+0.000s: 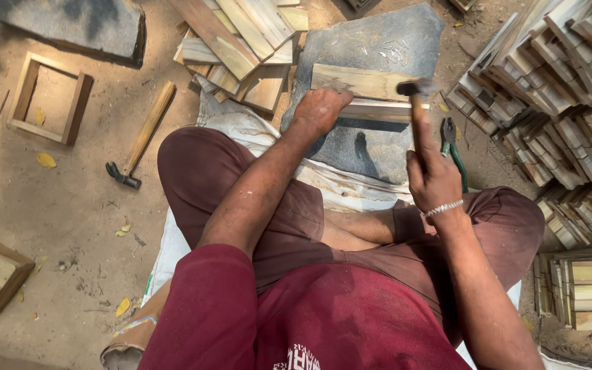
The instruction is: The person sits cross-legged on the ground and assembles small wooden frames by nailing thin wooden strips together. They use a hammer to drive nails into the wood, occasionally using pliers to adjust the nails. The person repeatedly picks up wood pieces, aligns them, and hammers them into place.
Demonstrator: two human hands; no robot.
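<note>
Left hand [320,109] clamped on the end of two wooden slats [361,92] set edge to edge on a grey stone slab [378,41] on the dirt floor, right in front of crossed legs. Right hand [433,175] fisted round a hammer [416,103] handle, head blurred just above the slats' right end. Green-handled pliers [450,140] lie beside the slab, a spare wooden-handled hammer [138,137] and a square wooden frame [49,99] off left, stacked slats [556,82] right.

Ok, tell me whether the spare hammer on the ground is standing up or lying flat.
Lying flat. The spare hammer rests full length on the dirt, head toward the person, untouched by either hand.
</note>
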